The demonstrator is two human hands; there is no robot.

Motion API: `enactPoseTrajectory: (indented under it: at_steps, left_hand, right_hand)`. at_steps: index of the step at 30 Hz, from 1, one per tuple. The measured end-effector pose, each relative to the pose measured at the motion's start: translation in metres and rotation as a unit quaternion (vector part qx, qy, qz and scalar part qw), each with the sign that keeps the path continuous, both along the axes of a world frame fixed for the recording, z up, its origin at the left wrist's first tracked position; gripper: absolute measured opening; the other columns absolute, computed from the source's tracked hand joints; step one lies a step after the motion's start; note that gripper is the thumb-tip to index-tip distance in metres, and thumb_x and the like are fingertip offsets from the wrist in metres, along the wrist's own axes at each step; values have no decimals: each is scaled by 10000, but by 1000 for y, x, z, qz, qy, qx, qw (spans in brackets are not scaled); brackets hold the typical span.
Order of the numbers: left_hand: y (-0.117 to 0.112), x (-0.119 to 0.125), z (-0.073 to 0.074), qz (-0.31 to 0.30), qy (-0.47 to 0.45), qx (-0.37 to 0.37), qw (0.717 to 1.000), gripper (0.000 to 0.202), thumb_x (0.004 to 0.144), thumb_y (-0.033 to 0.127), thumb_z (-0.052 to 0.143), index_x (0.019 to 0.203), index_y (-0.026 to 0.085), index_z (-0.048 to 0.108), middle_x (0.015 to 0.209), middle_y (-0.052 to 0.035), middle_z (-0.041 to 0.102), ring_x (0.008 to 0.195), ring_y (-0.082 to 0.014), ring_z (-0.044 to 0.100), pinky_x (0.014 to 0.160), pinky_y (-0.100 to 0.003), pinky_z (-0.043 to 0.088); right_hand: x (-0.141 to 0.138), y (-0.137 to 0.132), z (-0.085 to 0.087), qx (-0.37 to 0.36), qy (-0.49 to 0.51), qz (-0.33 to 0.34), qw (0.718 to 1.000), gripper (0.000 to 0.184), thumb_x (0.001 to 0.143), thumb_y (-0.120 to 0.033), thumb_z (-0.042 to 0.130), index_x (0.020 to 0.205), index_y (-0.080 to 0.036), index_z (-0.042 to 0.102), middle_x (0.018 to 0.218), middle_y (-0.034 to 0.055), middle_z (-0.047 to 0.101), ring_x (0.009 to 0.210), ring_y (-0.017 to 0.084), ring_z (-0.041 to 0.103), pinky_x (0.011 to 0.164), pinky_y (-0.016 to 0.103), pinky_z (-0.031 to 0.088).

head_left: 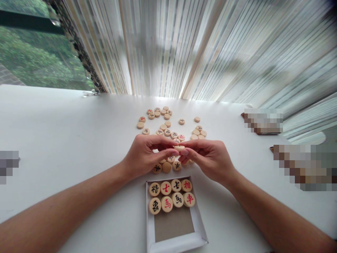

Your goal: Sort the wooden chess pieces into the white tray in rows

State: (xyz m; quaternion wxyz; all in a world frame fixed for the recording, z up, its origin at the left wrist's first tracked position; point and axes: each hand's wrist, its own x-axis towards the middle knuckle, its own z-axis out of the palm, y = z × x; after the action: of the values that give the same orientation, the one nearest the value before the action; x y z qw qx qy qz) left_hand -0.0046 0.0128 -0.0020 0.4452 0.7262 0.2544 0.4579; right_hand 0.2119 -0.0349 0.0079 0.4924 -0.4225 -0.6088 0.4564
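Note:
My left hand (pixel 146 154) and my right hand (pixel 207 156) meet above the white table (pixel 65 140), fingertips pinched together on one round wooden chess piece (pixel 179 148). Both hands hover just beyond a shallow white box (pixel 150 228) with a brown floor. Several wooden pieces (pixel 171 195) with red or black characters lie in two rows at the box's far end. More loose pieces (pixel 168 126) are scattered on the table beyond the hands, and a few (pixel 166 167) lie just under them.
A striped curtain (pixel 210 49) hangs along the far edge of the table. A window (pixel 39 52) with green trees shows at the upper left. Blurred objects sit at the right edge (pixel 263 121) and at the left edge (pixel 7 165).

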Motion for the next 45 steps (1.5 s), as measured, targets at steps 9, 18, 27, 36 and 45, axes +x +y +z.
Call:
enactPoseTrajectory:
  at_steps: [9,18,27,36,45]
  left_hand:
    - [-1,1,-3,-26,-14,-14,999,237,864,170,869,1091,107,849,941,-105,854,791,-168,801,717,-216,650]
    - [-4,2,-2,-45,-26,10,999,298,818,121,896,1104,94,818,911,-84,838,763,-133,794,699,-174,644]
    - [-7,2,4,-15,33,144,989,199,806,44,856,996,86,811,731,-17,786,608,-69,700,558,-100,533]
    - [-7,2,4,-29,41,169,984,191,832,74,860,1014,105,810,736,-9,791,610,-67,691,582,-113,538]
    - [-7,1,5,-26,29,93,995,212,824,121,880,1020,83,811,695,-18,753,586,-92,675,568,-155,564]
  right_hand:
    - [-1,-1,-1,-27,4,18,999,310,965,-449,795,894,-153,852,701,63,803,583,147,767,557,214,655]
    - [-4,-3,10,-87,-13,48,995,428,904,-520,838,728,-135,769,589,32,695,462,87,582,412,170,436]
    - [-10,-7,12,-118,17,75,990,362,770,-388,970,750,-130,717,619,-13,654,473,45,457,418,164,324]
    - [-7,-7,16,-105,-33,87,990,440,922,-496,819,689,-144,696,532,-26,587,476,70,482,462,193,353]
    - [-2,-6,13,-150,31,123,980,346,1001,-407,695,781,-142,721,657,20,690,495,69,524,479,194,369]
